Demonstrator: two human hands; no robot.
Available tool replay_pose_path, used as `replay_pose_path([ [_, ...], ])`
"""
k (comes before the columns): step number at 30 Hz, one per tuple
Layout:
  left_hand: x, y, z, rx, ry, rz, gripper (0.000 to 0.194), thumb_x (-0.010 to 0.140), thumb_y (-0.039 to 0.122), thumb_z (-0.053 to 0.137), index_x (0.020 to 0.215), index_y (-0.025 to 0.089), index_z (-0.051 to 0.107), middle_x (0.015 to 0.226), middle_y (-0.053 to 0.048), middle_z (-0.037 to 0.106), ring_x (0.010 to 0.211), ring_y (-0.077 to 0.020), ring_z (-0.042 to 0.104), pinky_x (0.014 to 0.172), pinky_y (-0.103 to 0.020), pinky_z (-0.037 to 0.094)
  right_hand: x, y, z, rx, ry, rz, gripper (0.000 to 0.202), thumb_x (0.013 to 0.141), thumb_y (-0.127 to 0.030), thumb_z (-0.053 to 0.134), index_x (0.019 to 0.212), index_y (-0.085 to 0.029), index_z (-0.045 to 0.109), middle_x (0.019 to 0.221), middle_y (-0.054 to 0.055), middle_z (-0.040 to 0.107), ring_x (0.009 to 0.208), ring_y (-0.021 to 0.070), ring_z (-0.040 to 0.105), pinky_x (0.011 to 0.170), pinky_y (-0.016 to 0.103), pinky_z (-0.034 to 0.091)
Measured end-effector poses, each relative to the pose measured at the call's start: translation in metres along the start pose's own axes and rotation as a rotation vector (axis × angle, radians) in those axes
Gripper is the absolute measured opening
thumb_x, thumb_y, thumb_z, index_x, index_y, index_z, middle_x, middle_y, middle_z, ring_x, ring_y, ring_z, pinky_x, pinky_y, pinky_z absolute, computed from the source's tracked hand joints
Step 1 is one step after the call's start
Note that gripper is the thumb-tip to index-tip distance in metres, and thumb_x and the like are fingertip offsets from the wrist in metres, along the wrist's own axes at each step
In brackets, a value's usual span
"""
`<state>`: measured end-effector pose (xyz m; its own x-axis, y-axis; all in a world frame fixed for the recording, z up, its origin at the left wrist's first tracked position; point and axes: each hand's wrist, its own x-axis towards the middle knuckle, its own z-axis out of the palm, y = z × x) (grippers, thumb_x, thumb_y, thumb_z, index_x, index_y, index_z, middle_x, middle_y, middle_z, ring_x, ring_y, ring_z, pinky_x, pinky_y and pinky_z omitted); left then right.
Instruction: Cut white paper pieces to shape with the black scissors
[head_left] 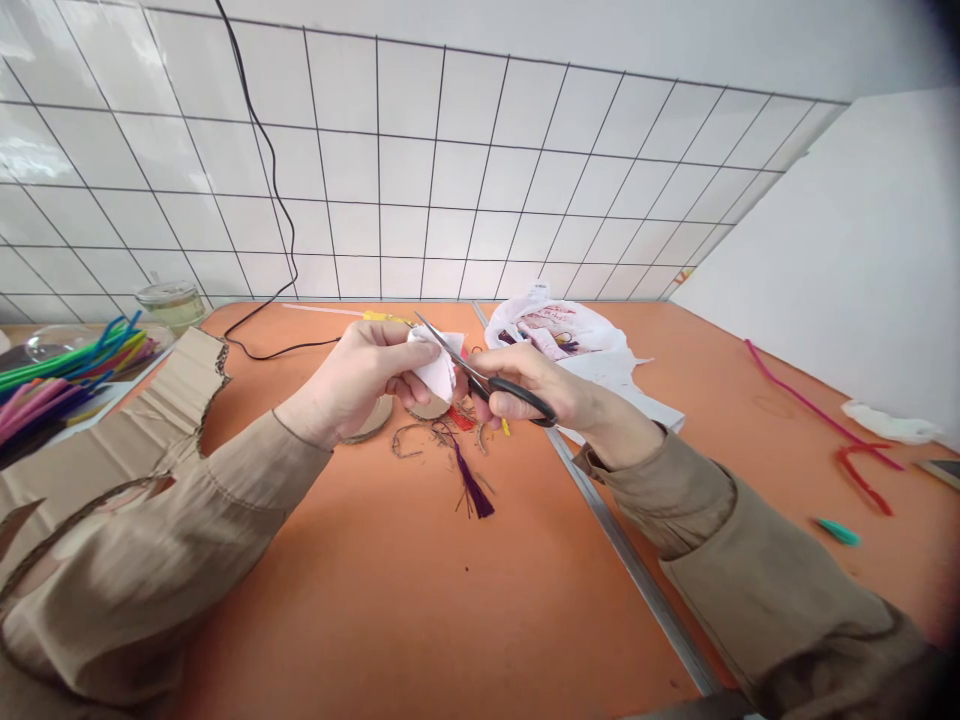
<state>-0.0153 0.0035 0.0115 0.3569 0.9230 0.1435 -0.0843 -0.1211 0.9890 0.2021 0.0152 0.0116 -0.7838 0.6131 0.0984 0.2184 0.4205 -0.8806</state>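
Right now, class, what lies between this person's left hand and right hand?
In the head view: a white piece, pinched by the left hand, and the blades of black-handled scissors, held in the right hand.

Scissors (480, 379) in right fingers (495, 360), white piece (436, 376) in left fingers (412, 354).

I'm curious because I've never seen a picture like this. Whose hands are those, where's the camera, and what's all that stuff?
No robot here: these are a person's own two hands! The camera is worn on their head, looking forward and down. The left hand holds a white piece, maybe paper or cloth. The right hand holds scissors with black handles. On the orange table lie a purple tassel, a white plastic bag and, at left, torn cardboard.
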Motion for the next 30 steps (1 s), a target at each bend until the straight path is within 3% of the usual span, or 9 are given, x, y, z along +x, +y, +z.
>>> replay_pose_path([
  [10,0.0007,-0.0017,-0.0010,-0.041,-0.022,-0.018,0.017,0.077,0.024,0.073,0.066,0.011,0.075,0.064,-0.006,0.070,0.051,-0.0086,0.059,0.050,-0.018,0.050,0.0012,0.0019,-0.0007,-0.020,-0.019,-0.094,0.057,0.083,-0.072,0.058,0.092,-0.016,0.055,0.075,0.002,0.054,0.063,0.0134,0.050,0.057,0.028,0.043],
  [18,0.0008,0.0010,0.0012,-0.013,0.007,-0.023,0.014,0.073,0.018,0.071,0.060,0.012,0.073,0.057,-0.004,0.068,0.046,-0.0081,0.056,0.045,-0.018,0.046,0.0025,-0.0002,0.0000,-0.033,-0.020,-0.017,0.060,0.076,-0.077,0.061,0.091,-0.019,0.056,0.069,0.001,0.051,0.060,0.0144,0.047,0.053,0.029,0.038],
  [25,0.0006,0.0008,0.0020,0.023,0.021,-0.033,0.013,0.072,0.019,0.071,0.062,0.012,0.073,0.058,-0.006,0.069,0.045,-0.0092,0.056,0.042,-0.019,0.043,0.0041,0.0042,-0.0003,-0.069,-0.019,-0.119,0.057,0.081,-0.073,0.059,0.082,-0.017,0.054,0.070,-0.001,0.049,0.059,0.0109,0.046,0.051,0.025,0.034],
  [30,0.0007,0.0006,0.0020,0.031,0.012,-0.040,0.014,0.074,0.019,0.069,0.063,0.012,0.073,0.059,-0.006,0.070,0.045,-0.0090,0.056,0.042,-0.019,0.042,0.0045,0.0041,0.0001,-0.073,-0.014,-0.076,0.059,0.080,-0.076,0.059,0.081,-0.017,0.053,0.068,-0.002,0.045,0.056,0.0103,0.042,0.050,0.026,0.034],
])
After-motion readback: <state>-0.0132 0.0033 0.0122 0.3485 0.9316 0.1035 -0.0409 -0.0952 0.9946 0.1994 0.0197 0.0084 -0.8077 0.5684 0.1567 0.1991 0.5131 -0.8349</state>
